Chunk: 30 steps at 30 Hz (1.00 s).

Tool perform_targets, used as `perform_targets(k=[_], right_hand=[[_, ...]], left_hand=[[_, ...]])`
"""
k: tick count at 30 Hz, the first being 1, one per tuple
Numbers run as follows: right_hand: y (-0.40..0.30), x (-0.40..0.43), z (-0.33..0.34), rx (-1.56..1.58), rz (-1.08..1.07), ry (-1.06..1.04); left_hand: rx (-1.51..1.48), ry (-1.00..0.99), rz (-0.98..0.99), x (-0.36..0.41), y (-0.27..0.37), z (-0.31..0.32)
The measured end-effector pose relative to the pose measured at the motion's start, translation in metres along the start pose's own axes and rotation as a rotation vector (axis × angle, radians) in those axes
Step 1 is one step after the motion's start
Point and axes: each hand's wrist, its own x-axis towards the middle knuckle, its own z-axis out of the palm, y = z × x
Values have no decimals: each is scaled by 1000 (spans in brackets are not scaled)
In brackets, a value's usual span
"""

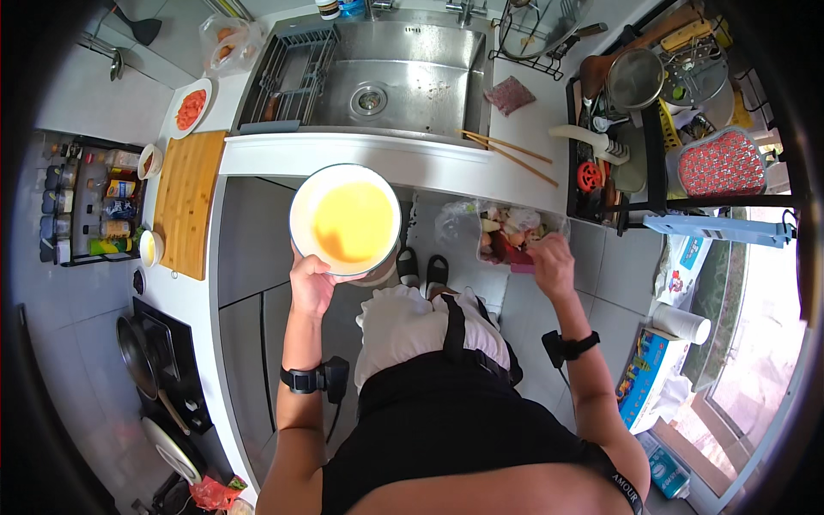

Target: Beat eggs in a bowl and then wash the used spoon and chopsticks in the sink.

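My left hand point(312, 286) grips a white bowl point(300, 222) with a thin dark-blue rim, thumb over the edge. Inside lies a smooth yellow liquid point(360, 215) that looks like beaten egg. The bowl is held in the air, just in front of the counter edge. My right hand point(552, 265) hangs over a bag-lined waste bin point(523, 266), its fingers bunched together. Whether anything small is between them is hidden. Peelings and what look like eggshells point(515, 237) fill the bin. Two wooden chopsticks point(515, 161) lie on the counter right of the sink.
A steel sink point(418, 84) with a drying rack point(286, 77) is ahead. Leftward are a bamboo cutting board point(187, 206), chopped tomato point(190, 109) on a plate, small bowls, and a frying pan point(134, 354) on the hob. A loaded utensil shelf point(656, 205) stands at right.
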Motion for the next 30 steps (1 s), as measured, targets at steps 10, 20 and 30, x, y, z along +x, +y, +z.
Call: perform_targets(k=[10, 20, 30], right_hand=[[-11, 11, 16, -33, -51, -140], [-29, 31, 39, -89, 71, -272], [-20, 14, 81, -281, 864, 55]], left_hand=[[-97, 104, 36, -28, 1, -16], [-187, 87, 153, -20, 55, -86], [-249, 130, 217, 41, 167, -193]])
